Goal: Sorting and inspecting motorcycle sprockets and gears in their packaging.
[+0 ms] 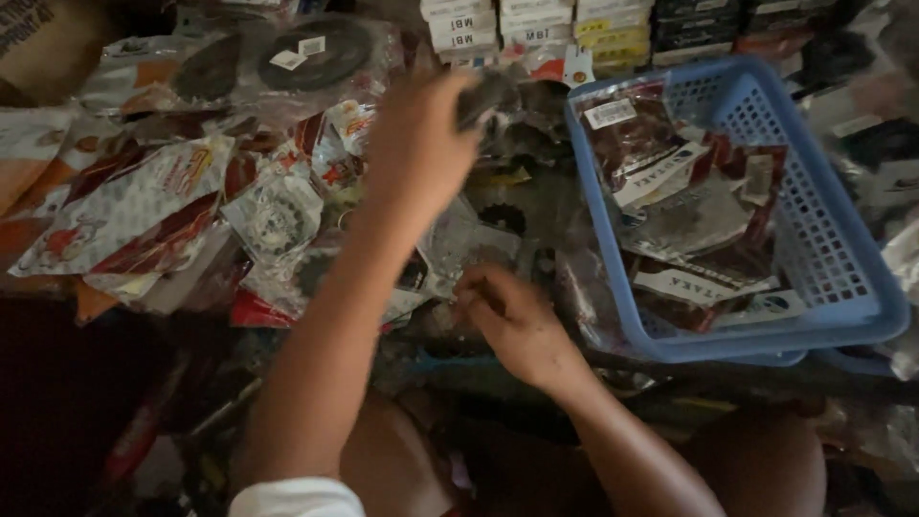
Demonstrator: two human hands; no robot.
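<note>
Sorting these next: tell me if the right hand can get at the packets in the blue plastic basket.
Probably yes: the right hand rests just beside the blue plastic basket, which is open-topped, with the bagged packets lying uncovered inside.

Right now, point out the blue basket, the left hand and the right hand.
blue basket (842,239): head view, on its bare right mesh wall.
left hand (421,144): head view, on the back of the hand.
right hand (512,321): head view, on the back of the hand.
</note>
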